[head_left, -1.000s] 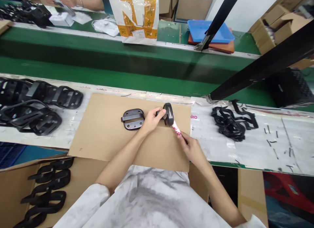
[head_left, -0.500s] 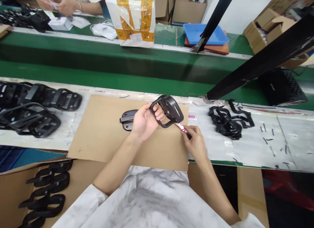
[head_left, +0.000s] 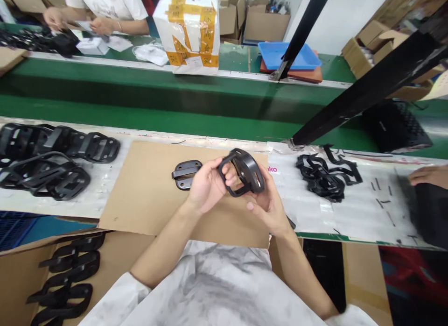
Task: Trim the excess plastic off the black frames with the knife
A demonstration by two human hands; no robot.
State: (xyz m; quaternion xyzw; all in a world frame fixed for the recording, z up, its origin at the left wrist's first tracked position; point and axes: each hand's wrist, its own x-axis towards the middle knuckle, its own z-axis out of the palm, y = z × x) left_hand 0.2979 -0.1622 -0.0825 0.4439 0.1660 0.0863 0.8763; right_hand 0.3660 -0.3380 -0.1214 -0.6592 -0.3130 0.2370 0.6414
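Note:
My left hand (head_left: 209, 188) is closed around one side of a black plastic frame with a wide curved slotted strap (head_left: 249, 169), pedal-like in shape, held above a cardboard sheet. On the frame's right side, my right hand (head_left: 271, 207) grips it, with fingers behind the strap and thumb below. The dark end of a tool (head_left: 291, 222) shows beside my right wrist; whether it lies on the table or is tucked in the hand cannot be told. A second black strapped frame (head_left: 187, 174) lies flat on the cardboard sheet (head_left: 147, 200), left of my hands.
More black frames (head_left: 100, 147) are piled on the left, others (head_left: 75, 265) in a carton below. Loose black straps (head_left: 324, 176) and scraps lie right. A co-worker's hand (head_left: 432, 175) rests on a black object (head_left: 432, 214). A slanted black post (head_left: 350, 102) stands ahead.
My right hand has moved from the white-and-pink tool up onto the frame, which has turned slightly. A co-worker's hand and a black object have come in at the right edge.

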